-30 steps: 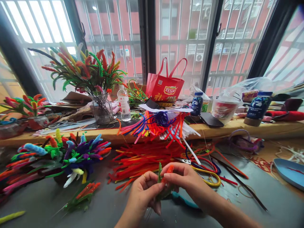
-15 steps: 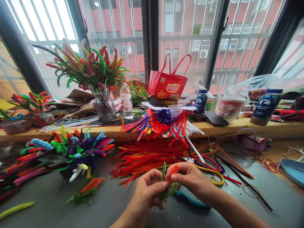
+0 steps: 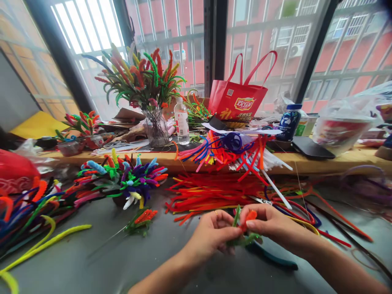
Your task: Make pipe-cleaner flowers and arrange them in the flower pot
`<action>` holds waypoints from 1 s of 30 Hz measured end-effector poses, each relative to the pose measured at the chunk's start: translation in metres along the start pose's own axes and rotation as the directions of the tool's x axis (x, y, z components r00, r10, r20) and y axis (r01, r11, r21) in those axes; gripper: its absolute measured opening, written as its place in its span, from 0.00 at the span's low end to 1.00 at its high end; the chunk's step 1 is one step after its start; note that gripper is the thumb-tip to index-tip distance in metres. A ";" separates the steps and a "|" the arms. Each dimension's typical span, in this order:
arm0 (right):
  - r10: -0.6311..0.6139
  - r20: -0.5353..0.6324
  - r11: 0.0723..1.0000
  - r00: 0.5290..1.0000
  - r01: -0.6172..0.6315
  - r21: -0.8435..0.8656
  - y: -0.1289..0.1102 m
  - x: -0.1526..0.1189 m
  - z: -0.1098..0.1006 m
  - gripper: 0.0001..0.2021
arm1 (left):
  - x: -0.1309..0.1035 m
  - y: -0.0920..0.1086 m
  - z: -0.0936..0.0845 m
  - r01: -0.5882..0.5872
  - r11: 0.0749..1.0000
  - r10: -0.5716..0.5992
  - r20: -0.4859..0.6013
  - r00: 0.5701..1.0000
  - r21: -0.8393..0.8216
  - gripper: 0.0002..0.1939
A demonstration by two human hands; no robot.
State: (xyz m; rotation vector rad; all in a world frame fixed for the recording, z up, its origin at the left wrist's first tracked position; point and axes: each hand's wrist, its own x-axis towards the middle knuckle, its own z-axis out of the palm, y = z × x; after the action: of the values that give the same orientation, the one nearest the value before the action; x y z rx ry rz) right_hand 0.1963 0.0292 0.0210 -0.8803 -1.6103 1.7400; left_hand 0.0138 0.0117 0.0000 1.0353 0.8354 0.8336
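Between my two hands is a small chenille-stem flower (image 3: 248,219) with an orange-red bloom and green leaves around it. My left hand (image 3: 211,233) is closed around its green lower part, fingers partly hiding it. With thumb and fingers my right hand (image 3: 266,220) pinches the orange bloom. Beneath the right forearm lies a tool with a dark teal handle (image 3: 275,259), partly covered. A similar orange and green flower (image 3: 145,217) with a thin wire stem rests on the grey table, left of my hands.
Red chenille stems (image 3: 208,192) lie behind my hands, beside scissors (image 3: 260,200). A colourful chenille bunch (image 3: 134,177) and yellow stems (image 3: 58,241) are at left. The wooden ledge (image 3: 183,165) carries a glass vase (image 3: 156,128), a bottle (image 3: 181,122), a red bag (image 3: 239,102) and a phone (image 3: 312,148).
The view has turned left, so most things appear further right and more yellow stems and a red package show at left. Both hands keep hold of the flower, with little change in grip.
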 end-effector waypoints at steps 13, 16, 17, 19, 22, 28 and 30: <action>0.077 -0.126 0.997 0.989 -0.080 -0.021 0.014 0.008 0.015 0.15 | -0.080 -0.004 -0.054 -0.137 0.612 0.328 -0.091 0.940 0.779 0.10; 0.096 -0.130 0.993 0.987 -0.104 -0.052 0.018 0.010 0.021 0.17 | -0.119 -0.003 -0.096 -0.064 0.565 0.437 -0.233 0.869 0.823 0.10; 0.105 -0.129 0.991 0.986 -0.115 -0.070 0.019 0.010 0.022 0.17 | -0.131 -0.001 -0.111 -0.025 0.549 0.494 -0.300 0.816 0.836 0.10; 0.111 -0.122 0.985 0.986 -0.125 -0.116 0.020 0.011 0.024 0.17 | -0.152 0.005 -0.139 0.066 0.506 0.578 -0.395 0.714 0.860 0.09; 0.116 -0.134 0.979 0.984 -0.136 -0.151 0.022 0.011 0.024 0.17 | -0.169 0.015 -0.167 0.219 0.423 0.630 -0.460 0.626 0.879 0.09; 0.118 -0.186 0.984 0.975 -0.141 -0.112 0.025 0.014 0.024 0.16 | -0.161 0.009 -0.177 0.350 0.218 0.604 -0.408 0.685 0.911 0.14; 0.124 -0.194 0.983 0.973 -0.148 -0.113 0.025 0.014 0.025 0.15 | -0.155 0.003 -0.177 0.379 0.150 0.578 -0.392 0.716 0.913 0.17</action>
State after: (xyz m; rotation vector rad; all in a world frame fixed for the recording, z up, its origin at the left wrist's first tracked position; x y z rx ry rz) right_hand 0.1684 0.0234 -0.0039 -1.2040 -1.5804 1.6048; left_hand -0.2105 -0.0577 -0.0190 2.0621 2.2580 0.7241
